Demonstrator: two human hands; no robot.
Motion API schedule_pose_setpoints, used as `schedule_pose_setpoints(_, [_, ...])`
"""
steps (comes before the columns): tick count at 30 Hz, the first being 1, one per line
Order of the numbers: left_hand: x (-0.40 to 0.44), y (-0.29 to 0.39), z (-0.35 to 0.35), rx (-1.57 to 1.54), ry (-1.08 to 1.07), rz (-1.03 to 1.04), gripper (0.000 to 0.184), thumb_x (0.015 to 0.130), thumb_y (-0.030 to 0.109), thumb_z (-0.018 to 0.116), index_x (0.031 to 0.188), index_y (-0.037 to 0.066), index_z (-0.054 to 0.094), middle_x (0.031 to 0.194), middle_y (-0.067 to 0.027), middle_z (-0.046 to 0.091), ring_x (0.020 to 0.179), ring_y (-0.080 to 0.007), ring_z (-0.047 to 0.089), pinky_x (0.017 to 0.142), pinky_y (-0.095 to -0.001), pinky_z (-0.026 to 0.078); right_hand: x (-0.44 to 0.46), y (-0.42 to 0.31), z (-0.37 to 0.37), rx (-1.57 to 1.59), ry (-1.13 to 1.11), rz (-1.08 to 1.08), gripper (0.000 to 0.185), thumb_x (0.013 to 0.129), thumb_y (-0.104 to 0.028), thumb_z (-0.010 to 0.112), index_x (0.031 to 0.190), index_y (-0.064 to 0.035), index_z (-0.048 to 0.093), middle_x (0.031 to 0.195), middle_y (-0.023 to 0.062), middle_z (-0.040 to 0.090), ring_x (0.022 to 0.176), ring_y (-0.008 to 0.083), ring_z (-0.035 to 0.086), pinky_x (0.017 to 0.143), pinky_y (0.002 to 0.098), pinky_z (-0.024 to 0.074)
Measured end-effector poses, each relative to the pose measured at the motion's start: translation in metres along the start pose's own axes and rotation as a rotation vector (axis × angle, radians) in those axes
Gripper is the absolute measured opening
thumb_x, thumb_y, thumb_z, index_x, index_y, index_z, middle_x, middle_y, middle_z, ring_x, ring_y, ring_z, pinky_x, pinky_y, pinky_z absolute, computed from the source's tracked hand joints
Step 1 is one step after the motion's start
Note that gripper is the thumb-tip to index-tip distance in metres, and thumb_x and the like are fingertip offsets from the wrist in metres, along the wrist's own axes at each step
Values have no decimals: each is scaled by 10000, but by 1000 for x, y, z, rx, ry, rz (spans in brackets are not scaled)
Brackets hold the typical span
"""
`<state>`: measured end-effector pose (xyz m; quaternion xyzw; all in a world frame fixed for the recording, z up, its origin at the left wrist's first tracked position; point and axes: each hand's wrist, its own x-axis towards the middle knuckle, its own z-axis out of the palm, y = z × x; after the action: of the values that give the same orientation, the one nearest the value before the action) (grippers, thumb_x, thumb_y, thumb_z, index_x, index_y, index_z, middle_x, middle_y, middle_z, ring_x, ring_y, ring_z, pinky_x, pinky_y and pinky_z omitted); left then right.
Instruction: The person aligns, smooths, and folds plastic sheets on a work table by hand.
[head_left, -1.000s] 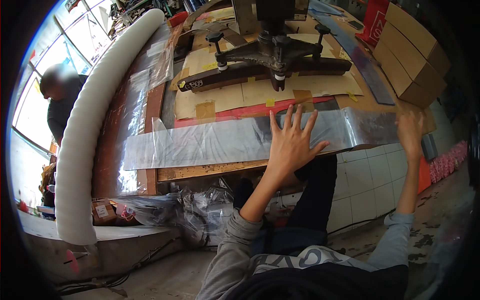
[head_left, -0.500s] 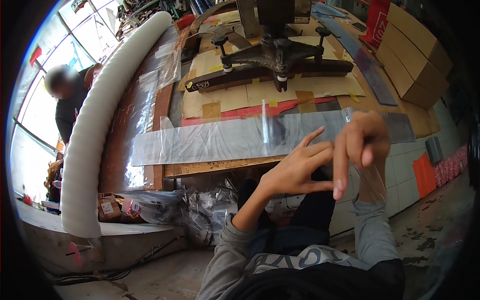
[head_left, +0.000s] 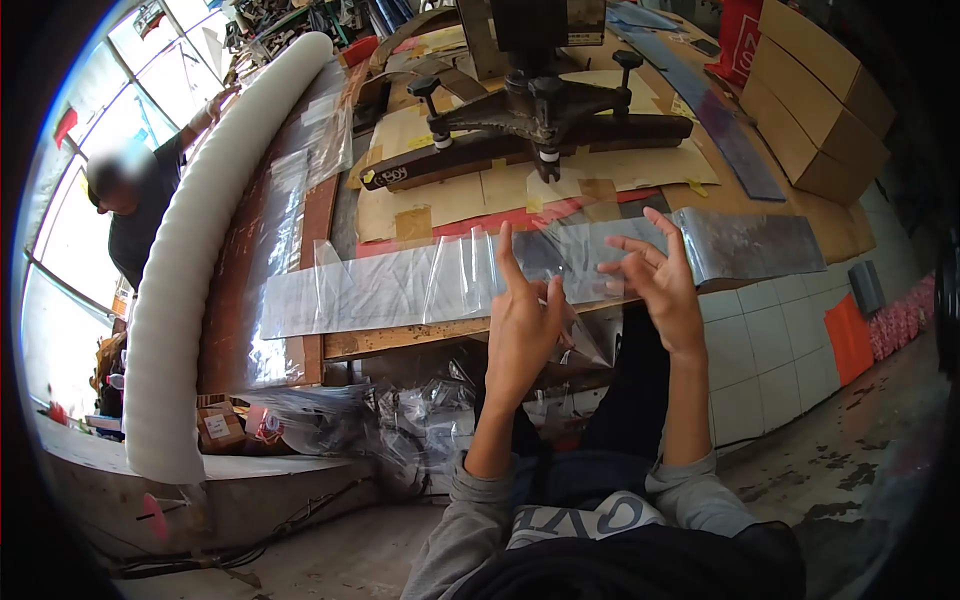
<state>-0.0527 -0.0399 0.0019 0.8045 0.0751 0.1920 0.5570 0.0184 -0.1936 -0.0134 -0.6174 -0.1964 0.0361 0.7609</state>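
A long strip of clear plastic sheet (head_left: 385, 283) lies along the table's front edge, with creases and bright reflections. My left hand (head_left: 525, 325) is over the front edge, its index finger raised and its thumb and other fingers closed on a thin clear plastic film (head_left: 592, 338). This film hangs between my hands, and its outline is hard to follow against the strip. To the right, my right hand (head_left: 662, 290) is raised with fingers spread and bent leftward, close to the film. Whether its fingertips touch the film is unclear.
A heavy press head (head_left: 540, 120) stands over cardboard layers (head_left: 440, 190). A white foam roll (head_left: 205, 220) runs along the left side, with a person (head_left: 135, 205) behind it. Brown cartons (head_left: 815, 110) sit at right. Plastic scraps (head_left: 420, 410) lie under the table.
My right hand has moved left and down, and its fingers have spread. The left hand has turned upright and shifted left. Clear film now shows between them. The other person's arm has reached along the roll.
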Motion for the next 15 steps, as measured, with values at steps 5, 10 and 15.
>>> schedule_pose_setpoints(5, [-6,0,3,23,-77,51,457,917,61,523,1337,20,346,640,-123,651,508,-195,643,479,-297,458,0,11,4,-335,70,117,300,885,-10,579,1172,21,498,898,117,649,626,115,643,489,225,492])
schedule_pose_setpoints(10, [-13,5,0,-9,-107,46,308,896,58,574,1186,0,488,637,-115,624,550,-223,649,525,-318,484,11,9,5,-424,87,125,165,879,-34,588,1014,55,619,769,86,661,565,91,612,459,242,460])
schedule_pose_setpoints(15, [-10,-7,-1,95,-96,267,343,839,74,651,1156,28,525,843,-128,639,762,-231,668,660,-345,506,44,21,-1,-524,56,81,213,868,-56,604,1045,57,637,737,116,678,555,111,623,483,258,475])
